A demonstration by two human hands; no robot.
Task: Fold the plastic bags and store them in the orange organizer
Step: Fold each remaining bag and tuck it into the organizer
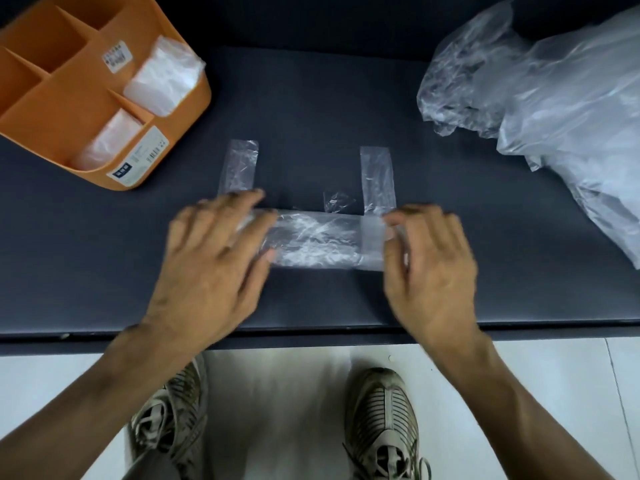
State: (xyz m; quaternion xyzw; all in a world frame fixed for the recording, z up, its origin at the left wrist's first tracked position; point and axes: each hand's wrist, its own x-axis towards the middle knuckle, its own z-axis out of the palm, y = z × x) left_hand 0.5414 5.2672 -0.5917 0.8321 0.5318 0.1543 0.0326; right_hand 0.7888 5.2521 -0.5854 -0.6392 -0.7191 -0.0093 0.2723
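A clear plastic bag point(315, 239) lies on the dark table, folded into a narrow band across the middle, with its two handle strips pointing away from me. My left hand point(214, 258) grips the band's left end, fingers over it and thumb at its near edge. My right hand point(429, 258) pinches the right end between thumb and fingers. The orange organizer point(187, 109) stands at the far left; folded clear bags sit in two of its compartments.
A heap of loose, crumpled clear bags point(540, 109) fills the far right of the table. The table's front edge point(311, 336) runs just under my wrists. Below it are a white tiled floor and my two shoes.
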